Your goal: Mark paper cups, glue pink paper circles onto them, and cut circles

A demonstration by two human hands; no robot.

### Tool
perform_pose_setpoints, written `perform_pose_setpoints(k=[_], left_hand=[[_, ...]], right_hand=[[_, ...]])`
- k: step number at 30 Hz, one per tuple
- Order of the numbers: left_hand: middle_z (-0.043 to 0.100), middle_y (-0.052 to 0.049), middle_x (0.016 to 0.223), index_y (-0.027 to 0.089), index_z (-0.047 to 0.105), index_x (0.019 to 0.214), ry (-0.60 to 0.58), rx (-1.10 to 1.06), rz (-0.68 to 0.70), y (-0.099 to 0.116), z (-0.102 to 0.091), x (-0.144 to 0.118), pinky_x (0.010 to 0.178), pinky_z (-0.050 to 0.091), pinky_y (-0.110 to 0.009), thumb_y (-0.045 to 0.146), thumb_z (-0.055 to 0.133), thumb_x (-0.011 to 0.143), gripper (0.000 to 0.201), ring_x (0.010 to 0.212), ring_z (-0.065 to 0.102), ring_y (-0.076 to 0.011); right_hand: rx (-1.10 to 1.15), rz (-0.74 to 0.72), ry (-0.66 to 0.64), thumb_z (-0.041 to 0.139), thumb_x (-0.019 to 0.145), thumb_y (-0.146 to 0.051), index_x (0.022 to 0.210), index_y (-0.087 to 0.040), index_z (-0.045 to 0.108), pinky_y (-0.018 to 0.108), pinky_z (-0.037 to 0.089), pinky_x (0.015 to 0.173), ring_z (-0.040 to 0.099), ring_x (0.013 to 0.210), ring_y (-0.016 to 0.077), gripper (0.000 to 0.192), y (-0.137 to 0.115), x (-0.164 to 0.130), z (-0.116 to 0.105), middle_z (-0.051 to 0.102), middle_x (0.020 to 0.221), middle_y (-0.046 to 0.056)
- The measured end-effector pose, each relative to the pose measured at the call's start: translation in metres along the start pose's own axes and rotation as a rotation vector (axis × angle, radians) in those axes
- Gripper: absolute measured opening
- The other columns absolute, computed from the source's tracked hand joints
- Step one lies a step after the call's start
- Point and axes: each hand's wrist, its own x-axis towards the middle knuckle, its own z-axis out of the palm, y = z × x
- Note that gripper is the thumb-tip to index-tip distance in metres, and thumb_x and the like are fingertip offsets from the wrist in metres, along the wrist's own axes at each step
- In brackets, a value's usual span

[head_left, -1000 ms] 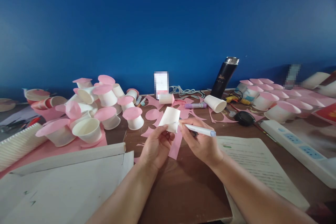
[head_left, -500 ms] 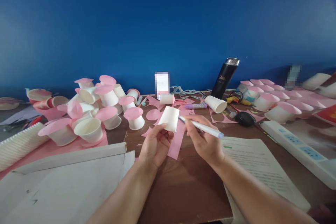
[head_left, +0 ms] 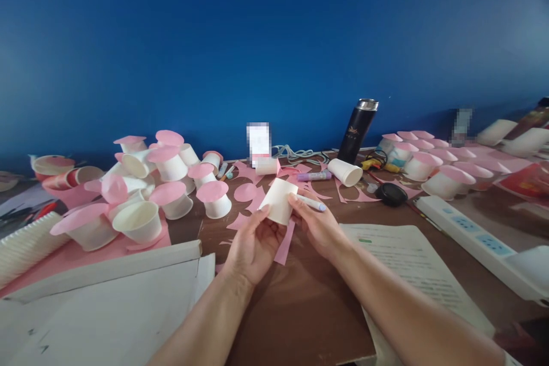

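Note:
A plain white paper cup (head_left: pixel 279 200) is held up over the middle of the desk. My left hand (head_left: pixel 257 243) grips it from below and the left, thumb on its side. On the cup's right side rest the thumb and fingers of my right hand (head_left: pixel 315 223), which also keeps hold of a white marker (head_left: pixel 311 202) with a pale blue-violet end pointing right. The marker's other end is hidden by the hand. Behind the cup lie pink paper scraps (head_left: pixel 283 246) and a purple marker (head_left: pixel 314 175).
Several cups topped with pink discs (head_left: pixel 213 199) stand left, near a stack of nested cups (head_left: pixel 32 240). A black thermos (head_left: pixel 359 132), a tipped cup (head_left: pixel 345 172), a black round object (head_left: pixel 392 194), a power strip (head_left: pixel 469 240) and an open book (head_left: pixel 412 274) are on the right.
My right hand has moved left onto the cup, and the marker has swung away from the cup's surface. The cup is more upright. The whole view has shifted slightly.

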Motion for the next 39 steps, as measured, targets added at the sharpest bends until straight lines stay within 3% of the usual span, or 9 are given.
perform_pose_setpoints(k=[3,6,11,14,16,19,25,39], left_hand=[[0.069,-0.006,0.090,0.014,0.066,0.093,-0.043,0.094,-0.017,-0.008,-0.001,0.000,0.069,0.054,-0.025,0.011,0.071,0.073,0.021,0.077,0.063,-0.0132],[0.069,-0.006,0.091,0.013,0.066,0.095,-0.005,0.103,0.004,-0.011,-0.002,0.002,0.069,0.054,-0.024,0.008,0.070,0.072,0.023,0.075,0.063,-0.0123],[0.068,-0.007,0.087,0.012,0.065,0.093,0.114,0.026,0.063,-0.007,-0.002,0.008,0.067,0.054,-0.022,0.005,0.066,0.076,0.018,0.073,0.062,-0.0114],[0.067,-0.007,0.085,0.013,0.064,0.093,0.128,0.019,0.099,-0.007,-0.003,0.011,0.069,0.055,-0.022,0.004,0.064,0.077,0.018,0.072,0.061,-0.0110],[0.066,-0.007,0.088,0.014,0.063,0.093,0.129,0.029,0.125,-0.008,-0.003,0.012,0.072,0.054,-0.023,0.003,0.063,0.077,0.019,0.073,0.061,-0.0109],[0.066,-0.007,0.094,0.014,0.064,0.092,0.122,0.063,0.166,-0.012,-0.004,0.013,0.078,0.052,-0.022,0.004,0.066,0.075,0.019,0.081,0.061,-0.0110],[0.067,-0.005,0.090,0.014,0.066,0.089,0.061,0.172,0.171,-0.016,-0.008,0.014,0.086,0.044,-0.024,0.014,0.071,0.073,0.017,0.090,0.062,-0.0136],[0.070,-0.006,0.093,0.016,0.069,0.089,-0.012,0.233,0.168,-0.018,-0.011,0.014,0.089,0.040,-0.027,0.021,0.076,0.068,0.023,0.098,0.062,-0.0174]], right_hand=[[-0.084,-0.025,0.028,0.062,0.082,-0.047,0.113,-0.018,0.059,0.035,0.055,0.083,0.066,0.095,0.0204,0.042,0.002,0.002,-0.002,0.068,0.104,0.008],[-0.175,-0.054,0.119,0.064,0.081,-0.047,0.114,-0.018,0.060,0.035,0.056,0.081,0.067,0.094,0.0209,0.043,0.005,0.004,-0.006,0.069,0.105,0.009],[-0.297,-0.293,0.256,0.057,0.088,-0.042,0.124,-0.023,0.055,0.040,0.056,0.084,0.067,0.095,0.0204,0.040,0.001,-0.001,-0.007,0.067,0.114,0.009],[-0.446,-0.429,0.234,0.052,0.092,-0.035,0.125,-0.026,0.056,0.040,0.057,0.080,0.068,0.086,0.0192,0.035,-0.010,-0.009,-0.004,0.068,0.112,0.008],[-0.583,-0.547,0.200,0.054,0.092,-0.031,0.123,-0.028,0.059,0.041,0.054,0.086,0.066,0.093,0.0208,0.032,-0.016,-0.014,-0.002,0.066,0.115,0.007],[-0.718,-0.654,0.110,0.055,0.090,-0.025,0.116,-0.027,0.064,0.040,0.053,0.087,0.064,0.094,0.0211,0.028,-0.022,-0.020,0.000,0.069,0.104,0.006],[-0.790,-0.691,0.026,0.055,0.088,-0.022,0.104,-0.024,0.065,0.035,0.053,0.080,0.065,0.086,0.0194,0.019,-0.022,-0.020,-0.001,0.070,0.095,0.004],[-0.801,-0.727,-0.036,0.055,0.088,-0.017,0.103,-0.023,0.065,0.031,0.051,0.075,0.063,0.083,0.0170,0.019,-0.024,-0.020,0.003,0.069,0.090,0.004]])
